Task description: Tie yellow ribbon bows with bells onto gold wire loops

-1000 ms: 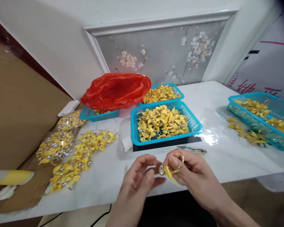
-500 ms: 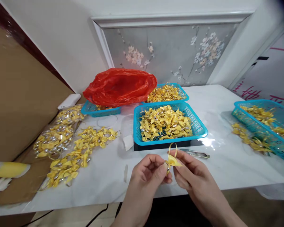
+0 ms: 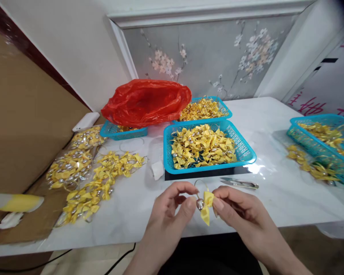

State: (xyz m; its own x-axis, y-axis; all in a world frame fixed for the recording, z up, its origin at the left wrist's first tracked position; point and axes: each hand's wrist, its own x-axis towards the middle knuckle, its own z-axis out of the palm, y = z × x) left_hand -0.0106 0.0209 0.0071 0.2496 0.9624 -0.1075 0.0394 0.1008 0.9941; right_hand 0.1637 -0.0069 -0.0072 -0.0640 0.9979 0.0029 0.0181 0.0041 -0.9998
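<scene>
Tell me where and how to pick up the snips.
Take the snips by the handle at the right end, ideally with the right hand once it frees the bow, from above and the right: they lie flat on the table with pointed blades left and a basket just beyond.

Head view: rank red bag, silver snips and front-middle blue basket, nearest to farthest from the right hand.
1. Silver snips: just beyond the right hand.
2. Front-middle blue basket: past the snips, leftward.
3. Red bag: farther back, left.
</scene>
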